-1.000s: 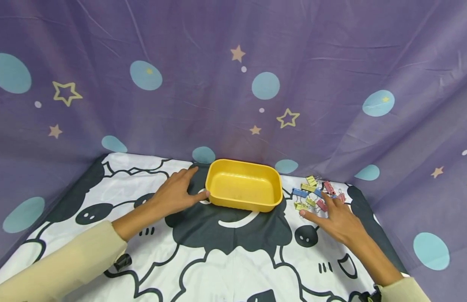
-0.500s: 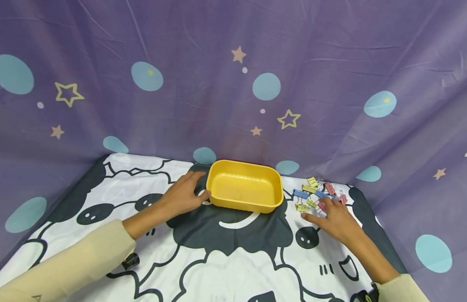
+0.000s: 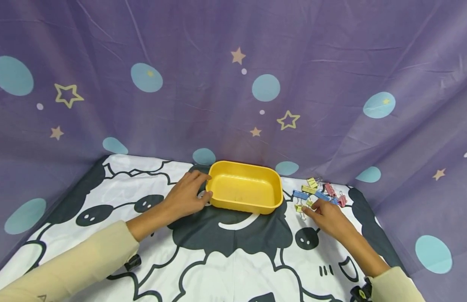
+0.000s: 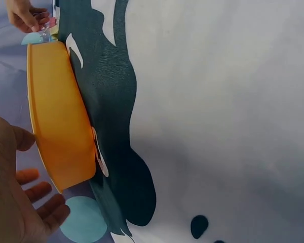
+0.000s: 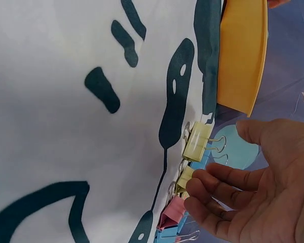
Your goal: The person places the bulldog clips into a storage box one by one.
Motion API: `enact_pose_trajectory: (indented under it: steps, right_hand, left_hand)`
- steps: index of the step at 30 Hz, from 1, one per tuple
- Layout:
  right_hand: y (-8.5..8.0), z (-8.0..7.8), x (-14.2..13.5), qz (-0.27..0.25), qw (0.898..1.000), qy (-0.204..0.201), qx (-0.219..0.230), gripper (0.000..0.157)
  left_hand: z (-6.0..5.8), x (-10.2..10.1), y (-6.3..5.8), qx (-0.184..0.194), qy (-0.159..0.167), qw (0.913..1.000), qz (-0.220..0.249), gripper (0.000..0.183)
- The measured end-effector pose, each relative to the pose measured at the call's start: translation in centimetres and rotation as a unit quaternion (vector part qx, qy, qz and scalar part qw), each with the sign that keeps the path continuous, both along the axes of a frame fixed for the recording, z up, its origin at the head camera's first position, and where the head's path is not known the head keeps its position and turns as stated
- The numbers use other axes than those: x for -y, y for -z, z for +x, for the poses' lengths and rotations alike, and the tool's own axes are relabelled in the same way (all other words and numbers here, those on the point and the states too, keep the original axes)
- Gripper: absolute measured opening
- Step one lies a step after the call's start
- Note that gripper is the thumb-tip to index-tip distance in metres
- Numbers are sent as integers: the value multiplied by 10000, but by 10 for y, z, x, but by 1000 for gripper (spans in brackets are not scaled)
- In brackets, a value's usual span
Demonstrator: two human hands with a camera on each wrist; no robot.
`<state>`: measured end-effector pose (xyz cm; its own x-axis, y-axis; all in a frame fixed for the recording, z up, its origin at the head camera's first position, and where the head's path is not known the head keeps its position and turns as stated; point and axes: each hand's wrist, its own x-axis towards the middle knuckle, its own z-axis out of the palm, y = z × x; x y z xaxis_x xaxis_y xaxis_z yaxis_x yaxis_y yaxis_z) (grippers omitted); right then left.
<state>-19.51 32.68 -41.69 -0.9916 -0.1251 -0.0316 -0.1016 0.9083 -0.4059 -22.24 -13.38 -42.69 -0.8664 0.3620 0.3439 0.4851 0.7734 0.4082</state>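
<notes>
A yellow plastic box (image 3: 245, 188) stands at the back of the cloth, with a bare inside. My left hand (image 3: 188, 195) is at its left end, thumb and fingertips right at the rim. In the left wrist view the thumb and fingers (image 4: 39, 191) of that hand are spread apart and loosely bent. My right hand (image 3: 329, 215) reaches into a small pile of yellow, blue and pink binder clips. Its fingertips lie close over a yellow binder clip (image 5: 185, 178). Another yellow binder clip (image 5: 197, 142) sits nearby, with thumb and fingers apart. The hand hides part of the pile.
The table cloth (image 3: 233, 272) is white with dark cartoon drawings. A purple curtain (image 3: 203, 105) with stars and dots rises right behind the box and clips. A blue binder clip (image 3: 300, 194) lies between box and right hand.
My left hand has moved right, up to the box's end. My right hand has shifted slightly left, its thumb and fingers drawing closer together over the clips. The box stays put.
</notes>
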Motion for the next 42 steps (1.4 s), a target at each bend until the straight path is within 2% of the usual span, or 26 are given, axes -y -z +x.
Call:
enact_pose_trajectory:
  steps: [4, 9, 13, 17, 19, 26, 34, 42]
  right_hand:
    - [1, -3, 3, -127, 9999, -22, 14, 38]
    - [2, -8, 5, -204, 9991, 161, 337, 45]
    - [4, -11, 6, -203, 9984, 298, 431, 46]
    - [3, -10, 8, -307, 9964, 527, 582, 43]
    - [3, -9, 10, -391, 9952, 619, 644, 43]
    - [5, -7, 14, -519, 9938, 763, 625, 38]
    - [7, -8, 15, -1137, 9844, 1168, 662, 33]
    - [4, -8, 16, -1351, 9786, 1525, 292, 27]
  left_hand:
    - [2, 0, 0, -308, 211, 9993, -25, 37]
    - [3, 1, 2, -743, 708, 9947, -50, 22]
    - [2, 2, 4, -1245, 1320, 9832, -198, 12]
    - [-1, 3, 6, -1661, 1785, 9689, -413, 18]
    - [-2, 4, 6, -1718, 1940, 9648, -441, 24]
    - [-5, 9, 5, -1509, 2604, 9523, -509, 42]
    - [-6, 8, 6, -1569, 2659, 9494, -568, 43]
    - [-6, 6, 8, -1522, 2635, 9509, -573, 42]
